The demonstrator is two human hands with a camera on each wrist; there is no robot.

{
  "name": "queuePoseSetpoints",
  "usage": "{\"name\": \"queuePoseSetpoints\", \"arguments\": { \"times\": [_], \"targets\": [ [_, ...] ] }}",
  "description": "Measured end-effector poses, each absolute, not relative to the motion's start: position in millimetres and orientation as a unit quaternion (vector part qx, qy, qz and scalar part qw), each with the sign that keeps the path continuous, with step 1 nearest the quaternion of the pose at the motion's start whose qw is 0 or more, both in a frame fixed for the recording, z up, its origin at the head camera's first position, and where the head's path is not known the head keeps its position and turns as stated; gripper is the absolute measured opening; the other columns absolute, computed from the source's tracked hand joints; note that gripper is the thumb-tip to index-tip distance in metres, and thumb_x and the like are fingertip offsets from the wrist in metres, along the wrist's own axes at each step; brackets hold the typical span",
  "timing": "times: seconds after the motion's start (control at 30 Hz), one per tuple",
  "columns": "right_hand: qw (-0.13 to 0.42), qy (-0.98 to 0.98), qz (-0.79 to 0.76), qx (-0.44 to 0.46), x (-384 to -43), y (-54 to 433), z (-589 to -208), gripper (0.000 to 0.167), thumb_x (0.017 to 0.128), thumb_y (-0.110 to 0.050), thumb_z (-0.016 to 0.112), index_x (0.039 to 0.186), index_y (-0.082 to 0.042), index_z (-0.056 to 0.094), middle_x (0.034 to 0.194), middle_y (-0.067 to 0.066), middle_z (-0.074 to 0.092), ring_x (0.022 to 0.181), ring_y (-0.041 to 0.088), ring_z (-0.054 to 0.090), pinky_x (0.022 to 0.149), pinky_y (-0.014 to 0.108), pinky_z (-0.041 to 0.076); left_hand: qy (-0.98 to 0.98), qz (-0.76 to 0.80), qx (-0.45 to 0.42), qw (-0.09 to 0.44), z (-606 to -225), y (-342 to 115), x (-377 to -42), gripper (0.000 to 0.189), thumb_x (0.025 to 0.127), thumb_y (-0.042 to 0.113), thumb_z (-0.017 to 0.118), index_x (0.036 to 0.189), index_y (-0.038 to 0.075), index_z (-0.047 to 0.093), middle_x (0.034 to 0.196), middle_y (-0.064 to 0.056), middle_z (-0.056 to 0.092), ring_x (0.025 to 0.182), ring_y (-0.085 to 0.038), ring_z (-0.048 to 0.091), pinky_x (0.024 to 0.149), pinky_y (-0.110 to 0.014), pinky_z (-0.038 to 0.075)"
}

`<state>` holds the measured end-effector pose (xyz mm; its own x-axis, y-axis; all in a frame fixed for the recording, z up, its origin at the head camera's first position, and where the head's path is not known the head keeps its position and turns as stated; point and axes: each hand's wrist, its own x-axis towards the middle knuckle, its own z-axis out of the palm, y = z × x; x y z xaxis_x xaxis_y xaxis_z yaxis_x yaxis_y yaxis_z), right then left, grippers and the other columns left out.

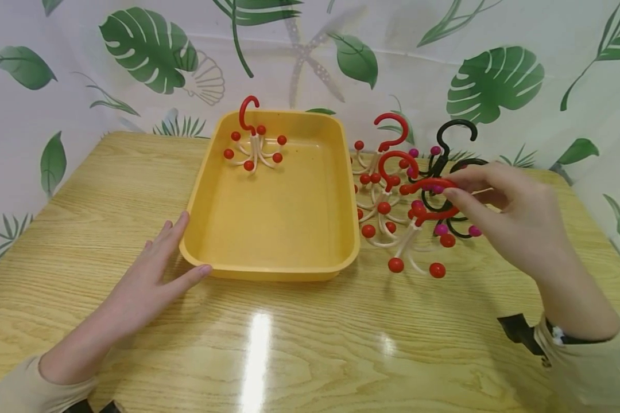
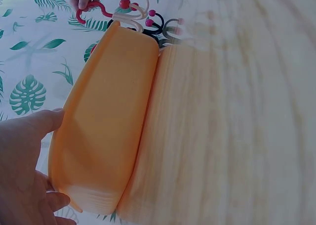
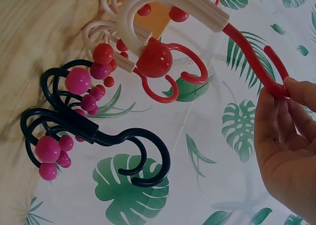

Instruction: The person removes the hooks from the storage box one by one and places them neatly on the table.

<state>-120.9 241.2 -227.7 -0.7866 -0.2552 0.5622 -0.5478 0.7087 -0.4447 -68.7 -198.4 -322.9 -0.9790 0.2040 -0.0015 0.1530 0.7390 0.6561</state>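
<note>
My right hand (image 1: 516,223) pinches the red hook of a claw-shaped hanger (image 1: 417,221), whose cream arms end in red balls. In the right wrist view, thumb and fingertips meet on that hook (image 3: 249,54). The held hanger appears raised over the table, right of a yellow plastic tray (image 1: 274,269). My left hand (image 1: 152,269), fingers extended, rests at the tray's near-left corner, its thumb on the rim. Inside the tray, near its back left, a similar red-and-cream hanger (image 1: 255,149) stands hook up.
Beside the tray's right wall stand more red-and-cream hangers (image 1: 384,198). Black hangers (image 3: 84,123) with pink balls are grouped to their right, partly hidden by my right hand in the head view. A leaf-print cloth (image 1: 310,63) hangs behind the wooden table (image 1: 310,355).
</note>
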Motion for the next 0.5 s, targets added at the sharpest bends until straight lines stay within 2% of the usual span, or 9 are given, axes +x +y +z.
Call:
{"name": "queuePoseSetpoints", "arguments": {
  "times": [0.17,0.27,0.5],
  "targets": [
    [0.235,-0.896,0.296,0.231,-121.9,241.3,-232.0,0.021,0.078,0.007,0.074,0.097,-0.001,0.071,0.088,-0.007,0.064,0.07,-0.007,0.056,0.062,0.005,0.045,0.931,0.349,0.097,0.037,-323.2,-198.8,-68.6,0.085,0.094,0.05,0.054,0.153,0.027,-0.002,0.159,-0.004,0.003,0.145,-0.03,-0.001,0.114,-0.055,-0.001],
    [0.225,-0.899,0.297,0.23,-122.5,240.3,-234.6,0.02,0.079,0.006,0.073,0.098,-0.002,0.071,0.088,0.002,0.066,0.07,-0.007,0.056,0.063,0.005,0.046,0.931,0.35,0.097,0.038,-323.2,-198.9,-68.6,0.085,0.094,0.05,0.053,0.153,0.027,-0.002,0.159,-0.003,0.002,0.145,-0.03,-0.001,0.114,-0.055,-0.001],
    [0.196,-0.908,0.294,0.227,-123.5,236.5,-242.0,0.017,0.084,0.0,0.071,0.101,-0.002,0.07,0.09,0.005,0.069,0.075,-0.01,0.056,0.067,0.004,0.046,0.931,0.351,0.095,0.04,-321.8,-198.9,-68.8,0.085,0.094,0.051,0.054,0.154,0.025,-0.001,0.159,-0.004,0.002,0.145,-0.03,-0.002,0.114,-0.055,-0.001]
  ]
}}
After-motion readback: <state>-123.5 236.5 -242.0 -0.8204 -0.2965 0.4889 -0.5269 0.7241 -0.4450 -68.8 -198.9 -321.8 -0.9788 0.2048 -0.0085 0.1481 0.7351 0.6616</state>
